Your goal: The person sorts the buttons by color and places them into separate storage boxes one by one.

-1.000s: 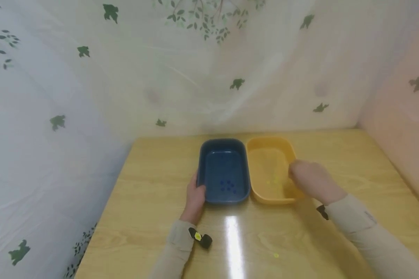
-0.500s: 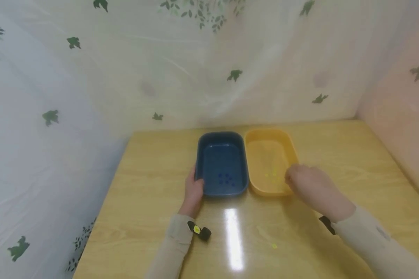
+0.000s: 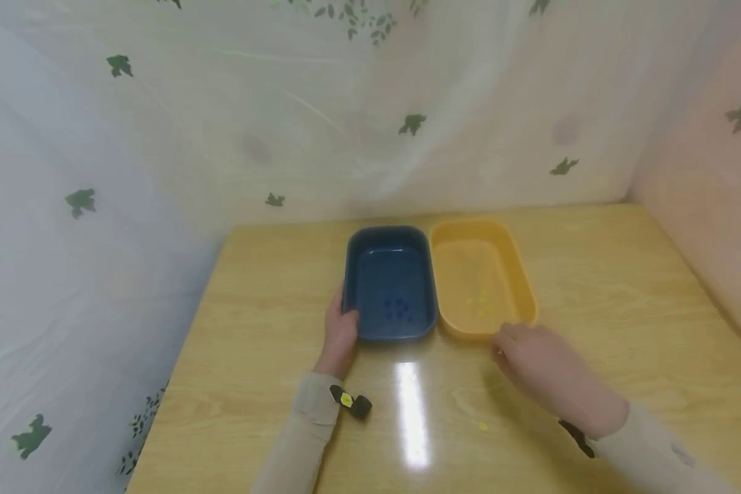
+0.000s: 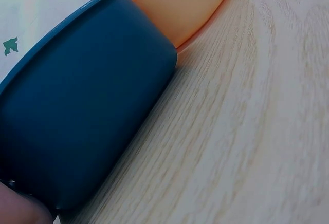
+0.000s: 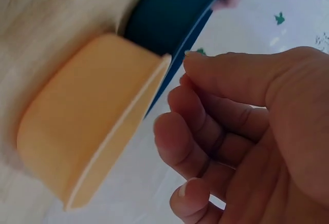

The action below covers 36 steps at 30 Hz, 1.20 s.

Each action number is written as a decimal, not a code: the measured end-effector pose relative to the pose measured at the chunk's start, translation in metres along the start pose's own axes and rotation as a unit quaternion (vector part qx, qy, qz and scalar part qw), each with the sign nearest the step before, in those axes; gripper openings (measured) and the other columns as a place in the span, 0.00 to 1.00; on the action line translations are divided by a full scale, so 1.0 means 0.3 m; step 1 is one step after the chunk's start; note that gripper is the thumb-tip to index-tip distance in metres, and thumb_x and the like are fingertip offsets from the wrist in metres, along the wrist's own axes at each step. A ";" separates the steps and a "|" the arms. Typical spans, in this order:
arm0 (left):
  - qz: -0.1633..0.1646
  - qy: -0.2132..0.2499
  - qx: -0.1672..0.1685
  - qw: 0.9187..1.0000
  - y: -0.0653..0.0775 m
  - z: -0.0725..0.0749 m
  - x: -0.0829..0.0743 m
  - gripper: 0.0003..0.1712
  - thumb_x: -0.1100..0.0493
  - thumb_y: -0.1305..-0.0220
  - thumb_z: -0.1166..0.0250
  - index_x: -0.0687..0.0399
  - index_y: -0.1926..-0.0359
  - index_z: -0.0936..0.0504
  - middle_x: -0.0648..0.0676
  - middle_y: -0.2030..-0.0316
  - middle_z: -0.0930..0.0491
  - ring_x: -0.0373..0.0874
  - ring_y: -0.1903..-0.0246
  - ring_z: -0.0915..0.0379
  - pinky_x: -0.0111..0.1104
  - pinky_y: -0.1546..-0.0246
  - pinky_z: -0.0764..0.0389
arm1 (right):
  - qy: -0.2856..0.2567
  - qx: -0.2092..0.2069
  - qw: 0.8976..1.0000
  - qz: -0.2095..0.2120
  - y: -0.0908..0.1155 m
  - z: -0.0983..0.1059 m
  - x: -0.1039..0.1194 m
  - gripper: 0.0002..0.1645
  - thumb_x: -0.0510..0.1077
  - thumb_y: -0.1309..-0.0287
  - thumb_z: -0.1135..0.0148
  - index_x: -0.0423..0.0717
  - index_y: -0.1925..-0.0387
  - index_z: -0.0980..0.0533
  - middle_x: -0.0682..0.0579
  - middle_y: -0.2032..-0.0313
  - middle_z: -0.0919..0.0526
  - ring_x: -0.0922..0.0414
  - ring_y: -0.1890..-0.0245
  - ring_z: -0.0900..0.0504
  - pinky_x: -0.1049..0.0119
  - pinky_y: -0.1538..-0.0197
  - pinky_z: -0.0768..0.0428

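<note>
My left hand [image 3: 339, 336] holds the left side of a dark blue tray [image 3: 385, 271], thumb over the rim. In the left wrist view the tray's outer wall [image 4: 87, 90] fills much of the picture, with a bit of the thumb [image 4: 20, 206] at the corner. Several small blue pieces [image 3: 398, 309] lie in that tray. Beside it, a yellow tray [image 3: 469, 264] holds several tiny yellow pieces [image 3: 483, 300]. My right hand [image 3: 549, 370] hovers at the yellow tray's near right corner, fingers loosely curled; the right wrist view shows nothing between thumb and fingertips [image 5: 172, 136].
One small yellow piece [image 3: 483, 427] lies on the wooden table [image 3: 272, 295] in front of the trays. A light curtain [image 3: 321, 151] with leaf patterns hangs behind the table and along both sides.
My right hand has come out from over the yellow tray toward the front of the table. My left hand keeps its hold on the blue tray. The head view has tilted slightly down.
</note>
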<state>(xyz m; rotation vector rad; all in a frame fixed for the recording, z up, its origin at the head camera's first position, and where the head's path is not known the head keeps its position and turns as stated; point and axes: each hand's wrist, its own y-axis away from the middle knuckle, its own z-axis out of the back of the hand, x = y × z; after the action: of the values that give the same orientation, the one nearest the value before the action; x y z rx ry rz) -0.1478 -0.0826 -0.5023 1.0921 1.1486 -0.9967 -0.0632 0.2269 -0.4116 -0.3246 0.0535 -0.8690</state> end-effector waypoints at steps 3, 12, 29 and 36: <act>0.008 0.010 0.005 1.000 0.001 0.001 0.007 0.43 0.76 0.44 0.52 0.50 0.26 0.41 0.56 0.30 0.39 0.53 0.31 0.44 0.46 0.31 0.42 | -0.009 0.013 1.000 0.003 0.020 -0.027 0.027 0.09 0.36 0.55 0.28 0.47 0.74 0.23 0.57 0.75 0.24 0.59 0.76 0.25 0.63 0.73 0.22; 0.017 0.005 -0.001 1.000 0.018 0.001 0.012 0.44 0.75 0.44 0.51 0.49 0.26 0.42 0.56 0.29 0.40 0.54 0.30 0.48 0.48 0.29 0.47 | -0.022 0.136 0.990 0.030 0.088 -0.120 0.102 0.11 0.38 0.53 0.34 0.52 0.79 0.28 0.61 0.80 0.31 0.63 0.79 0.33 0.67 0.76 0.33; 0.016 -0.006 0.000 1.000 0.024 -0.011 0.010 0.43 0.75 0.44 0.51 0.49 0.26 0.41 0.56 0.28 0.42 0.55 0.29 0.49 0.48 0.29 0.48 | -0.033 0.192 0.981 0.026 0.108 -0.176 0.128 0.10 0.38 0.53 0.34 0.53 0.81 0.26 0.59 0.80 0.27 0.63 0.80 0.31 0.68 0.74 0.36; 0.011 0.003 0.004 1.000 0.021 -0.012 0.005 0.43 0.76 0.44 0.52 0.49 0.26 0.41 0.55 0.28 0.41 0.54 0.29 0.49 0.48 0.29 0.48 | 0.017 0.161 0.986 0.030 0.107 -0.179 0.123 0.10 0.36 0.58 0.34 0.51 0.82 0.26 0.57 0.82 0.27 0.61 0.82 0.31 0.69 0.76 0.38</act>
<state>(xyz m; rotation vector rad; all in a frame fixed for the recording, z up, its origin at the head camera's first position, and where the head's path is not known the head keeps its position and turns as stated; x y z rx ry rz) -0.1421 -0.0781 -0.5031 1.1131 1.1361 -0.9815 -0.0250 0.2044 -0.4693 -0.0058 -0.0457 -0.8077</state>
